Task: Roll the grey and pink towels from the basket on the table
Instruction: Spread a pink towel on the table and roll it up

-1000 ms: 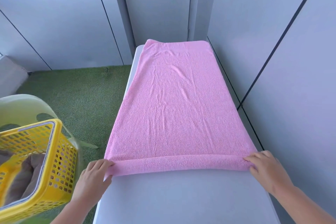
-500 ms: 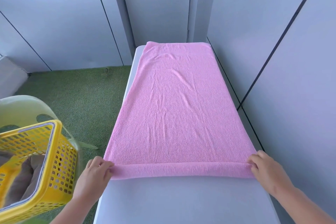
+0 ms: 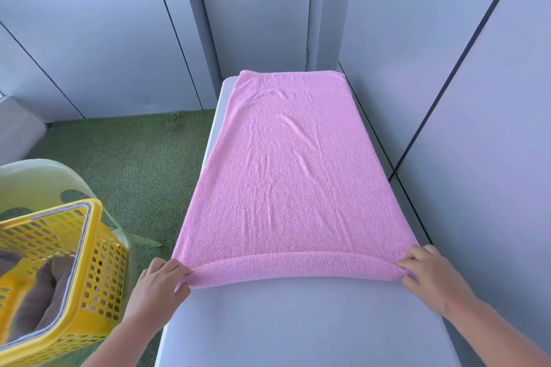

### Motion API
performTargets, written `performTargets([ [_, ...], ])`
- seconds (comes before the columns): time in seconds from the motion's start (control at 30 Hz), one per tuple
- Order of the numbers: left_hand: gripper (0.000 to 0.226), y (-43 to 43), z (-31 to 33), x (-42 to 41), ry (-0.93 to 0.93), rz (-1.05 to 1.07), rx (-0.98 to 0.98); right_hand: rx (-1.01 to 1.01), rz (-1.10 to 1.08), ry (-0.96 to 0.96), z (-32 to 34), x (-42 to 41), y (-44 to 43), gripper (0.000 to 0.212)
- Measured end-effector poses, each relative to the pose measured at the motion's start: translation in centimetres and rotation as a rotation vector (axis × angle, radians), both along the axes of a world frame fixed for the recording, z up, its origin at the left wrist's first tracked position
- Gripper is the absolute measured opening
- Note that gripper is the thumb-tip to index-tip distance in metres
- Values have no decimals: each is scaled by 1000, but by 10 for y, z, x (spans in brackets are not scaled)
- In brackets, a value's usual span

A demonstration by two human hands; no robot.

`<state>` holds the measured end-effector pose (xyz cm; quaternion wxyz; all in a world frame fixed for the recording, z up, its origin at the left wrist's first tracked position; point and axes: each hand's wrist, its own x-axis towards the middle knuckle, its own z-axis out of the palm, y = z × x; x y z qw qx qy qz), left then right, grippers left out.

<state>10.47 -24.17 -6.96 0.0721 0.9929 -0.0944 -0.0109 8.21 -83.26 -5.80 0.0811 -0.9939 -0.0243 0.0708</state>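
A pink towel (image 3: 293, 176) lies spread lengthwise on the white table (image 3: 298, 325), its near edge turned over into a thin roll. My left hand (image 3: 156, 286) pinches the left end of that roll. My right hand (image 3: 429, 274) grips the right end, fingers curled over it. A grey towel (image 3: 38, 298) lies inside the yellow basket (image 3: 98, 247) at the lower left.
The basket sits on a pale green plastic chair (image 3: 44, 176) left of the table. Green artificial turf (image 3: 128, 158) covers the floor. Grey wall panels (image 3: 465, 98) run close along the table's right side and far end.
The rolled near edge has grown slightly thicker and shifted a little away from me, with both hands staying at its ends.
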Motion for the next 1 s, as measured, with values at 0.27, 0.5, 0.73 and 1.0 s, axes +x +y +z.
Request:
performTargets([
  [0.27,29,-4,5,-1,-41,49,-15,0,-20,87,9,3,2,34],
  [0.5,20,-13,3,4,-50,115,-183,48,-68,-85,3,6,7,31],
  [0.73,40,-7,3,3,18,1,-16,-105,39,-74,-4,8,7,30],
  [1.0,24,4,3,-11,-48,-46,14,-80,30,107,16,-5,10,30],
])
